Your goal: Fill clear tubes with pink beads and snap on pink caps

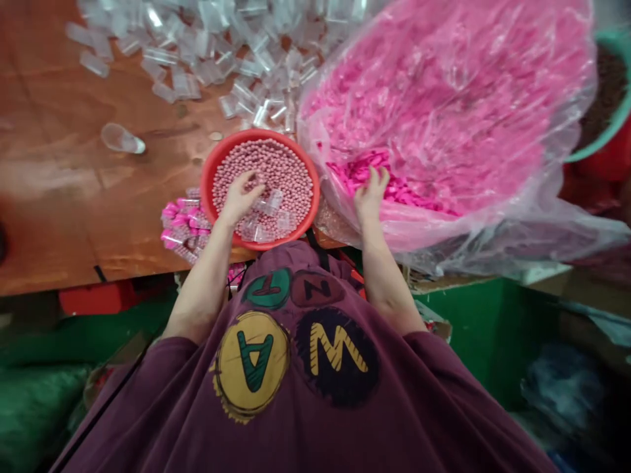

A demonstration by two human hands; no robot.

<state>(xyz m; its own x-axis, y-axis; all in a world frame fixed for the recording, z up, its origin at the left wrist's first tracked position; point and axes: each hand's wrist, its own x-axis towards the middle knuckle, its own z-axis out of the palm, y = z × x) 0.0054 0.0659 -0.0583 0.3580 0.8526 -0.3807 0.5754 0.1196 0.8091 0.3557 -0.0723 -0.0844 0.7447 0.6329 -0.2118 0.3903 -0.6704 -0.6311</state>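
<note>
Over a red bowl (210, 209) of small pink beads (290, 167), my left hand (241, 197) has its fingers closed around what looks like a small clear plastic tube, partly hidden by the fingers. Several more clear tubes (270, 202) lie on the beads beside it. To the right, my right hand (371, 192) reaches into the mouth of a large clear plastic bag (340, 125). Its fingers are apart and slightly bent, touching or just above the bright pink plastic pieces (362, 169). Nothing shows between those fingers.
A loose pile of clear tubes (211, 52) spreads across the back of the wooden table (59, 197). Bead-filled tubes with pink caps (180, 220) lie left of the bowl. A clear scoop-like container (121, 138) rests farther left. At far right stands a teal-rimmed basin (618, 125).
</note>
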